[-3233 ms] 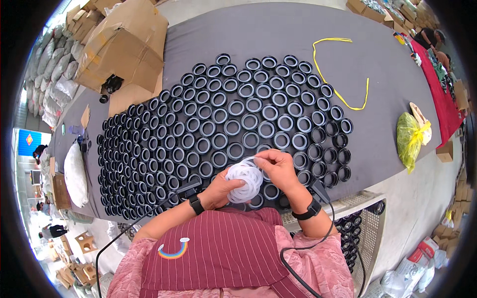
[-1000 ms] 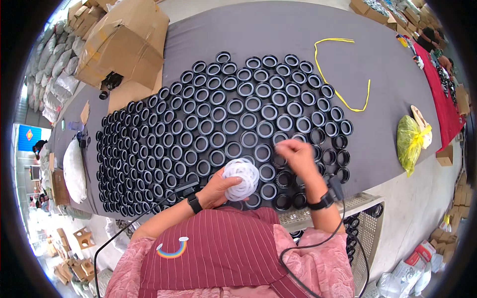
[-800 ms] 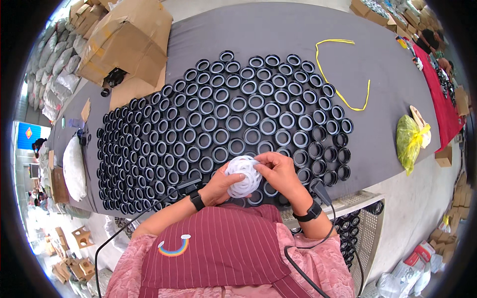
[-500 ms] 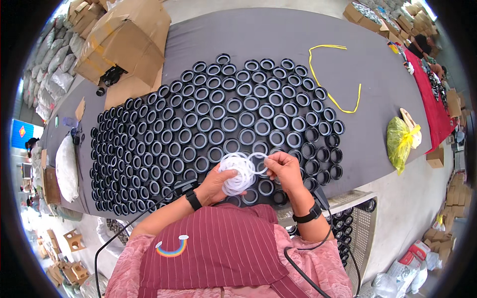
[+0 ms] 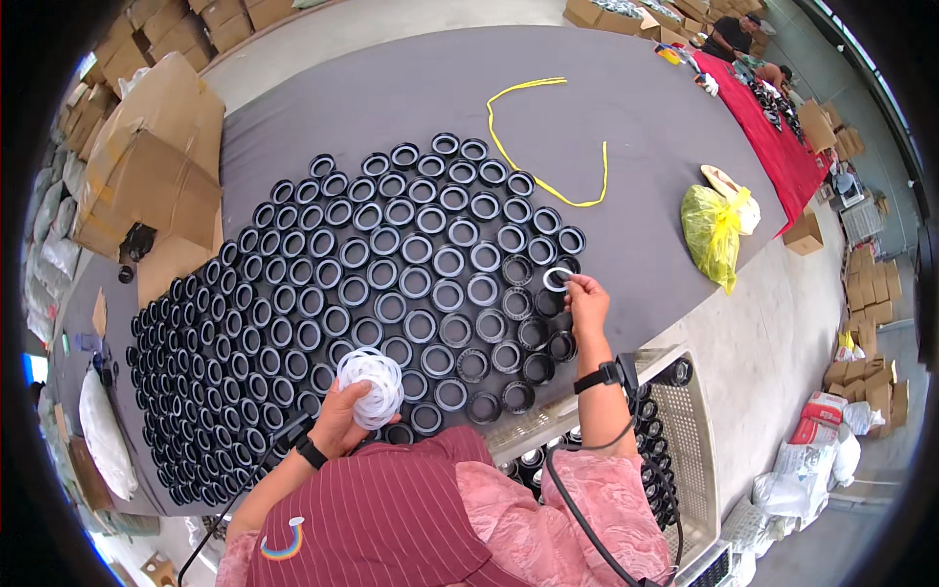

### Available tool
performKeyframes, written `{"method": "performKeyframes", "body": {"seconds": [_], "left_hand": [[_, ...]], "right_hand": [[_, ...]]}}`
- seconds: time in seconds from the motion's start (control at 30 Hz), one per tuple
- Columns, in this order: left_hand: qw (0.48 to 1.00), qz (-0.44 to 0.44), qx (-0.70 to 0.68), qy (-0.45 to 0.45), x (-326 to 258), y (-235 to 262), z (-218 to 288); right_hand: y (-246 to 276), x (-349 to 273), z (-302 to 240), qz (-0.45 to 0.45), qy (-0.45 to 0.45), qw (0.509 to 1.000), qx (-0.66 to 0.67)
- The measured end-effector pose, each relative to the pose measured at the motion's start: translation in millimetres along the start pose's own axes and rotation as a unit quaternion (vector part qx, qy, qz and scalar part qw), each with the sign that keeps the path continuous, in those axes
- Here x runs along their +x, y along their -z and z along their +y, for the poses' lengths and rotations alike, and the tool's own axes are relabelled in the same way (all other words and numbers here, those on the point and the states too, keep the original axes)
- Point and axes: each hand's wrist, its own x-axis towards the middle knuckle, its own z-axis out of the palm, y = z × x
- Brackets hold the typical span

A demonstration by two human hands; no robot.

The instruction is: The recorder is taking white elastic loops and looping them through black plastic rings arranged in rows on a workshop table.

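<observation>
A loose bunch of translucent white rings is gripped in my left hand, low over the near side of the table. Between the fingertips of my right hand is a single white ring. It is above or against a black cylindrical part at the right edge of the array; whether they touch I cannot tell. Rows of black round parts stand on the grey table. Most show a pale ring on top, while several near my right hand, such as one black part, look dark all round.
At the far left stands an open cardboard box. A yellow strap and a yellow plastic bag lie to the right. Below the table's near edge a perforated crate holds more black parts. Two people are by a red-covered table.
My right hand has taken one white ring off the bunch and carried it right, out to the array's edge. My left hand keeps the bunch. The view has shifted to the right.
</observation>
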Motion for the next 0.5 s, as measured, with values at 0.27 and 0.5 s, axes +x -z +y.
{"method": "performKeyframes", "body": {"seconds": [0.27, 0.5], "left_hand": [[1.0, 0.002, 0.002, 0.014, 0, -2, 2], [1.0, 0.026, 0.006, 0.007, 0, -2, 1]], "right_hand": [[2, 48, 13, 0.085, -0.011, 0.996, 0.005], [-39, 11, 5, -0.087, -0.067, 0.993, 0.036]]}}
